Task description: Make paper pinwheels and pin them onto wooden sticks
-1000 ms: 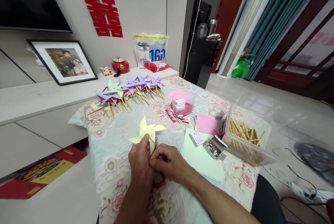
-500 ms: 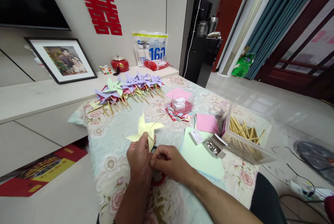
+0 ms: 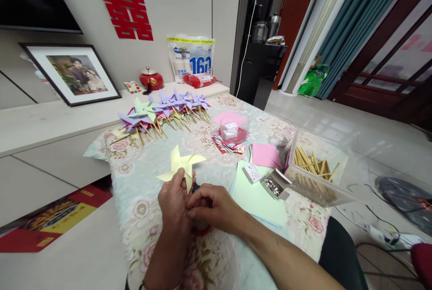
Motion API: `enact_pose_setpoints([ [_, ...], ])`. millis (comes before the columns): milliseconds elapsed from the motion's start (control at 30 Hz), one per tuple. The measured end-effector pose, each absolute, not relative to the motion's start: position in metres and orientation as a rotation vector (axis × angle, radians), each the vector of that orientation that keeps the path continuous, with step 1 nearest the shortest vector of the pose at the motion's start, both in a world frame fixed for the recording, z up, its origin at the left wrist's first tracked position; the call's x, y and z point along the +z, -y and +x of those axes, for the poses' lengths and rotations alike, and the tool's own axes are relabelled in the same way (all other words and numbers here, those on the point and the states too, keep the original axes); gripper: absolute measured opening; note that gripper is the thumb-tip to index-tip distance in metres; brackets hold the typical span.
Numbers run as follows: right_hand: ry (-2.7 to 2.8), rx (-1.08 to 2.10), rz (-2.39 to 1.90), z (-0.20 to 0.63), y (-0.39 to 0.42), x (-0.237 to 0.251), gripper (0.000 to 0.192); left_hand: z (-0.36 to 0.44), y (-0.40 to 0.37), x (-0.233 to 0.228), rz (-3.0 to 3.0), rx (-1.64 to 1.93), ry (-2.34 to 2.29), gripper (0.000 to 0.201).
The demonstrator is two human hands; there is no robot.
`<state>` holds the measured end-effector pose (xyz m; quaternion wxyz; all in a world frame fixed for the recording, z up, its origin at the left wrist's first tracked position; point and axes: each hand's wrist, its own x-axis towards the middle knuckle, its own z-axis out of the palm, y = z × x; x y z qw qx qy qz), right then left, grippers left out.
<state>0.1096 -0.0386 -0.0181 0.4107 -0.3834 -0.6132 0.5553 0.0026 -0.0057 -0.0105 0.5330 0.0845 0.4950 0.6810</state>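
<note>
- Pinching the pale yellow paper pinwheel (image 3: 180,166) from below, your left hand (image 3: 173,204) has its fingers closed on the blades' underside, so the wheel stands up above the knuckles, facing you, where you can see its centre.
- Your right hand (image 3: 211,206) sits tight against the left, thumb and forefinger pressed together at the back of the pinwheel; whatever small thing they grip is hidden between the two hands, so you cannot tell what it is.
- Both hands hover just over the flowered tablecloth (image 3: 145,182), close to your body, which seems to steady the fine work.
- Under your hands a red ring-shaped thing (image 3: 201,229) peeks out; too little of it shows to name it.
- Just to your right lies a pale green sheet of paper (image 3: 258,197), with a small white box (image 3: 251,173) and an open box of metal pins (image 3: 274,185) resting on it, within easy reach of your right hand.
- Beyond them stands a clear plastic tub of wooden sticks (image 3: 313,168), and beside it a pink sheet (image 3: 265,155).
- Near the middle of the table a small clear cup (image 3: 232,130) sits on a stack of coloured paper squares (image 3: 224,145).
- At the far end, well apart from your hands, a row of finished pinwheels on sticks (image 3: 162,112), mostly purple with a green one, lies fanned out, seemingly set aside out of the way.
- Past the table, a low shelf carries a framed photo (image 3: 72,74), a red pot (image 3: 150,78) and a white bag (image 3: 191,58).
</note>
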Motion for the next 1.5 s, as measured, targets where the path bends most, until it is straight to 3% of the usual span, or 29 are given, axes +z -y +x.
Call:
enact_pose_setpoints([
  [167,1.425,1.599,-1.011,0.112,0.035,-0.020,0.021,0.005,0.007,-0.013,0.224,1.585,-1.215,0.023],
  [400,1.496,1.489,-1.032,0.113,0.036,-0.013,0.006,0.008,0.008,-0.015,0.266,1.578,-1.190,0.024],
  [533,1.426,1.533,-0.975,0.113,0.035,-0.016,0.009,0.009,0.008,-0.015,0.228,1.579,-1.177,0.021],
  [967,1.760,1.024,-1.028,0.110,0.041,-0.009,0.013,0.010,0.007,-0.016,0.272,1.558,-1.225,0.026],
  [1500,1.860,0.800,-0.947,0.110,0.043,-0.007,0.012,0.012,0.009,-0.011,0.266,1.553,-1.186,0.027],
])
